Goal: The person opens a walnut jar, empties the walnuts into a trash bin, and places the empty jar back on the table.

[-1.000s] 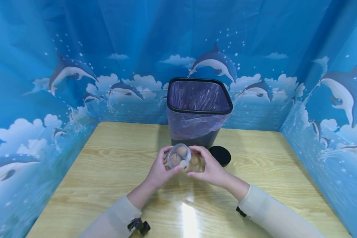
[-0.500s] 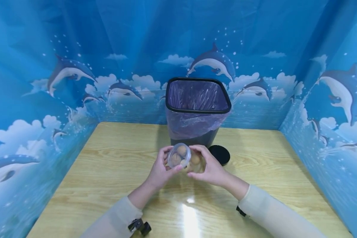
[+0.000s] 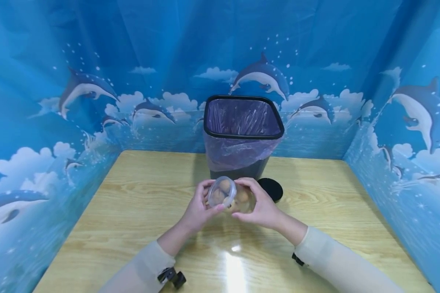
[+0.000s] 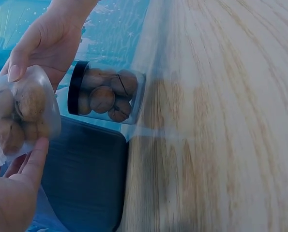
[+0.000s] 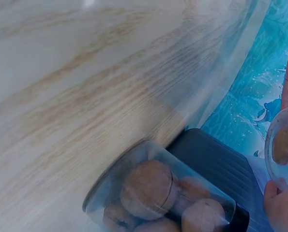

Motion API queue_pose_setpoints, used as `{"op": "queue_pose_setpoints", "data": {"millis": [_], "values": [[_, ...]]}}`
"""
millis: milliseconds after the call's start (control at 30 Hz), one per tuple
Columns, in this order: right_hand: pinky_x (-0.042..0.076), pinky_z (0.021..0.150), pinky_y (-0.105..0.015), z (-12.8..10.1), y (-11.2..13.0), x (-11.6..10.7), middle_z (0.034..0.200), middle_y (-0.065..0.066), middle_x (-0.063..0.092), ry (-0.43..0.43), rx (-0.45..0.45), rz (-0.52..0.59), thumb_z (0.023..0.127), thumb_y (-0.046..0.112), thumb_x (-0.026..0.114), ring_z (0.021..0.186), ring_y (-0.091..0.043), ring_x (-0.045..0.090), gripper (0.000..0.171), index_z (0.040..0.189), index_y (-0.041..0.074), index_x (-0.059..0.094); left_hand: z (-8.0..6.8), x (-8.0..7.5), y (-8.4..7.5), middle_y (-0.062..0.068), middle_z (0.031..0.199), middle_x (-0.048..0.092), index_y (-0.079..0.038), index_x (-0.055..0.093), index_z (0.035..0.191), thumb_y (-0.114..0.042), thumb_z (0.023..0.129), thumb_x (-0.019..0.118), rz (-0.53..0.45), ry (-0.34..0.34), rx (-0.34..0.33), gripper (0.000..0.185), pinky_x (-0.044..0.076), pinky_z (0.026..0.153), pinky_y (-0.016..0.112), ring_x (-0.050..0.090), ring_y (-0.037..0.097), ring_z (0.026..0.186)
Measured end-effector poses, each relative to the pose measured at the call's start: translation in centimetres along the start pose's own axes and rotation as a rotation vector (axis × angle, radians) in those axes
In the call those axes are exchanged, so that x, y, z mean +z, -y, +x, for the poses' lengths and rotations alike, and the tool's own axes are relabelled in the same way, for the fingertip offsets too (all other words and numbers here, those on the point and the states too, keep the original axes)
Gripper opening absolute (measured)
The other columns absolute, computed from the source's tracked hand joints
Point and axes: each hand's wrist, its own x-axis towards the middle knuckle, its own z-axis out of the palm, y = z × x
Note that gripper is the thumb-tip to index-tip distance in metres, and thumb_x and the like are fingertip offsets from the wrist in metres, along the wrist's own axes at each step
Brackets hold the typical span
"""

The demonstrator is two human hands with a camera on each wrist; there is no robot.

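Both hands grip one clear plastic jar (image 3: 217,198) above the table, in front of the bin. My left hand (image 3: 198,211) wraps its left side, thumb at the ridged rim; no lid shows on that end. My right hand (image 3: 262,209) curls round the other end. The jar lies tilted, with several round brown walnuts (image 4: 31,102) visible through its wall. A second clear jar (image 4: 107,96) of walnuts stands behind my right hand; its black lid (image 3: 270,190) shows in the head view. In the right wrist view the held jar (image 5: 281,150) is cut off at the edge.
A dark bin (image 3: 238,173) lined with a purple bag (image 3: 242,152) stands behind the hands, with the lidded jar close by its front right. The wooden table (image 3: 143,203) is bounded by blue dolphin-print curtains (image 3: 168,49) at the back and sides.
The held jar has tipped and shifted slightly to the right between the hands, showing more of its ridged rim. Both hands keep their grip.
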Motion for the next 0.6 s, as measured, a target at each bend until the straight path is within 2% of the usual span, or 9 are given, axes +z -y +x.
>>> {"op": "queue_pose_setpoints", "data": {"millis": [133,333,467,600], "values": [[0.04,0.107,-0.036,-0.07,-0.23,-0.07,0.131,-0.016,0.054,0.008,-0.014,0.016,0.065,-0.001,0.091,0.122,-0.03,0.051,0.078,0.132,-0.003,0.052,-0.07,-0.18,0.08,0.027,0.143,0.046,0.002,0.027,0.146,-0.02,0.086,0.08,-0.015,0.032,0.0,0.083,0.052,0.095,0.034,0.049,0.04,0.128],[0.041,0.106,-0.033,-0.18,-0.03,-0.36,0.132,-0.016,0.054,0.021,-0.028,-0.001,0.064,0.001,0.091,0.123,-0.03,0.051,0.079,0.133,-0.002,0.052,-0.11,-0.48,0.07,0.026,0.142,0.048,0.0,0.028,0.147,-0.024,0.086,0.08,0.04,0.056,0.007,0.083,0.047,0.101,0.031,0.053,0.038,0.126],[0.04,0.107,-0.032,-0.22,-0.63,-0.41,0.133,-0.015,0.053,0.028,-0.044,-0.001,0.064,0.002,0.092,0.123,-0.029,0.05,0.081,0.134,0.0,0.051,-0.06,-0.54,-0.05,0.026,0.142,0.048,0.0,0.029,0.147,-0.027,0.085,0.08,0.065,0.065,0.018,0.084,0.045,0.104,0.034,0.052,0.039,0.127],[0.04,0.106,-0.031,-0.08,-0.11,-0.53,0.132,-0.017,0.053,0.027,-0.064,0.009,0.064,-0.001,0.091,0.122,-0.031,0.051,0.08,0.133,-0.003,0.051,-0.03,-0.57,-0.19,0.026,0.144,0.047,0.0,0.028,0.148,-0.026,0.086,0.079,0.078,0.073,0.021,0.084,0.043,0.105,0.038,0.051,0.039,0.129]]}}
